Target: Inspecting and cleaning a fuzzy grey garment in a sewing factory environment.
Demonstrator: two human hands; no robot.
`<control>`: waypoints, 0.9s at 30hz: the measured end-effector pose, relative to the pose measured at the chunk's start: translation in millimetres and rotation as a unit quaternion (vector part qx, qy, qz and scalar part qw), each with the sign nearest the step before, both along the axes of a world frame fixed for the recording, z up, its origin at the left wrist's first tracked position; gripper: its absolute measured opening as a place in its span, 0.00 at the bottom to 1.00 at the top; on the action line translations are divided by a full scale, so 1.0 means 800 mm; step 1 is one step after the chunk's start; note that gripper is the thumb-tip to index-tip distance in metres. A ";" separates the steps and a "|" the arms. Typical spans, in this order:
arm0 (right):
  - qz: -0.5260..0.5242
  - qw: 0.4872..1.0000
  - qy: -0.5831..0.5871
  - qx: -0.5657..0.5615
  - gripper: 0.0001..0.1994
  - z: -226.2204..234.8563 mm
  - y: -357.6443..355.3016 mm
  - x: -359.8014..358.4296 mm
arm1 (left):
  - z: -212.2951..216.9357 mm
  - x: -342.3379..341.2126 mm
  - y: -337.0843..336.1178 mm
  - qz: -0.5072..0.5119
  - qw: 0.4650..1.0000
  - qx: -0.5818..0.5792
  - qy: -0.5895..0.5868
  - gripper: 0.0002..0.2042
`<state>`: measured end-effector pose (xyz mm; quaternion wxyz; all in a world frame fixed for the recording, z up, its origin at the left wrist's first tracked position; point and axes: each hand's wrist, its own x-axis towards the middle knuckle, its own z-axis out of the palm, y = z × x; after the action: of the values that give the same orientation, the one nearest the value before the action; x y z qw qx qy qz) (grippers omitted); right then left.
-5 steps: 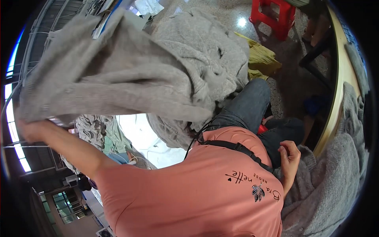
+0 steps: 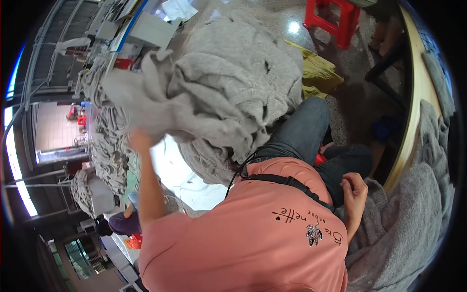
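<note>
My left hand, smeared by motion, is at the lower edge of a grey-beige knitted garment. The garment is bunched and blurred, and its right part lies over a large heap of similar knitwear. Whether the left fingers still grip the cloth cannot be made out. My right hand hangs at my right side with its fingers loosely curled in and nothing visible in them. Just beyond it lies another pile of grey knitwear.
A red stool stands on the speckled floor at the far right. Yellow plastic sheeting pokes out beside the heap. A wooden table edge runs along the right. More knitwear and a person in purple are at the left.
My left hand has swung right and slightly up. The garment, spread wide in the air before, has crumpled inward and dropped toward the heap. The right hand keeps its place.
</note>
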<state>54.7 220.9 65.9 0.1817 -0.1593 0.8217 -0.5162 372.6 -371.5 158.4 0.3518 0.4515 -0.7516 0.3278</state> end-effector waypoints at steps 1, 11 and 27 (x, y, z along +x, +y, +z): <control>-0.036 0.999 0.003 0.022 0.05 0.005 0.009 -0.001 | -0.129 -0.070 0.123 -0.092 0.962 0.238 -0.093 0.07; 0.030 0.991 0.119 0.053 0.06 -0.007 0.014 0.006 | -0.029 -0.419 0.430 -0.626 0.528 0.551 -0.160 0.11; -0.055 0.995 0.035 0.071 0.07 -0.026 0.063 0.051 | 0.126 -0.462 0.895 -0.983 0.012 0.152 -0.099 0.05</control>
<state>95.7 271.1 45.4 0.1353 -0.1184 0.8694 -0.4602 3.0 344.8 259.4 0.1841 -0.7126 -0.5376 -0.4114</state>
